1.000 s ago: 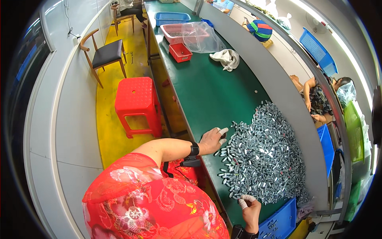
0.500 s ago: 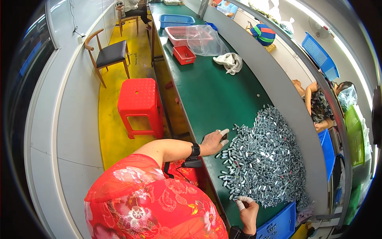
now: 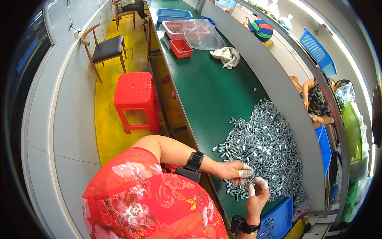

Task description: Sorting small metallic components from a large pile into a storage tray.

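Observation:
A large heap of small, shiny, silvery metal parts (image 3: 270,135) covers the near right of the green table (image 3: 207,91). Over its near left edge my two hands almost meet. White coverings wrap several fingertips. My left hand (image 3: 234,171) reaches in from the left with its fingers closed together. Just below and to the right, my right hand (image 3: 258,197) has thumb and forefinger closed in a pinch. Whatever lies between the fingertips is too small to make out. Beside my right wrist lies a blue tray (image 3: 287,213) with several small metal parts in it.
Farther along the table are a white cloth (image 3: 227,57), a red basket (image 3: 181,48), a pink basket (image 3: 173,28) under clear plastic and a blue basket (image 3: 174,15). A grey partition (image 3: 274,75) borders the right. A red stool (image 3: 133,95) stands left; people sit beyond.
My left hand has moved from the heap's left edge toward me and right, closing its fingers. The right hand has risen slightly toward it. The whole view has shifted a little.

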`<state>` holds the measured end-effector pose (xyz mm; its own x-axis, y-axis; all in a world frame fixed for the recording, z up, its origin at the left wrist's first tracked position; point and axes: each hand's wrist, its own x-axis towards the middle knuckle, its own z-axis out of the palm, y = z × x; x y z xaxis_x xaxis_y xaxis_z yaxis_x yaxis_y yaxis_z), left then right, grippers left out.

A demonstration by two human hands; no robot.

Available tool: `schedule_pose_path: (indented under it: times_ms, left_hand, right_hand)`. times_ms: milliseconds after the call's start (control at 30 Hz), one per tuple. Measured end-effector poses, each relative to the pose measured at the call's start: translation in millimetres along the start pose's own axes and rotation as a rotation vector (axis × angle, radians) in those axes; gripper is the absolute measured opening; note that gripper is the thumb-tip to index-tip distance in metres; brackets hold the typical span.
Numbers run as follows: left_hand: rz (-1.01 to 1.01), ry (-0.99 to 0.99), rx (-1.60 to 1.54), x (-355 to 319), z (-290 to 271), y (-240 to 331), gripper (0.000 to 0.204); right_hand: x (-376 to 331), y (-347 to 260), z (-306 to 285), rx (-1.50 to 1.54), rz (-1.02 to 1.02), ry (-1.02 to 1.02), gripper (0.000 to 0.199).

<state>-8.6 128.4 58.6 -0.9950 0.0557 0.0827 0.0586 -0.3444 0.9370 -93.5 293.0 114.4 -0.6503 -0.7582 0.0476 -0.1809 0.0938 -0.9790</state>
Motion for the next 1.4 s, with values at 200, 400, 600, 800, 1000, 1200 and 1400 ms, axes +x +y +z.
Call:
schedule_pose_path:
  times_ms: [200, 400, 600, 800, 1000, 1200, 1400]
  left_hand:
    - [-0.075, 0.050, 0.126, -14.1, -15.6, -23.2, 0.041]
    - [-0.011, -0.021, 0.110, -12.3, -13.2, -26.1, 0.045]
    - [0.020, -0.046, 0.043, -10.1, -8.9, -29.5, 0.046]
    - [0.026, -0.038, 0.055, -13.7, -7.5, -27.2, 0.044]
    - [0.058, -0.082, 0.099, -20.0, -5.8, -20.0, 0.041]
    - [0.029, -0.070, 0.205, -16.6, -2.9, -9.6, 0.036]
    - [-0.116, -0.027, 0.107, -13.5, -2.9, -10.4, 0.036]
  right_hand:
    - [-4.7, 21.1, -4.2, 0.026, 0.054, -0.052, 0.023]
    - [5.7, 19.5, 13.3, 0.026, 0.062, -0.149, 0.021]
    - [3.7, 28.3, 8.5, 0.039, 0.070, -0.167, 0.018]
    - [2.9, 27.8, 11.8, -0.101, -0.129, -0.146, 0.014]
    - [-1.8, 33.8, 10.0, -0.043, -0.030, -0.152, 0.016]
    - [-3.7, 33.2, 12.2, -0.081, -0.124, -0.077, 0.014]
    - [2.8, 27.4, 7.9, -0.147, -0.075, -0.112, 0.012]
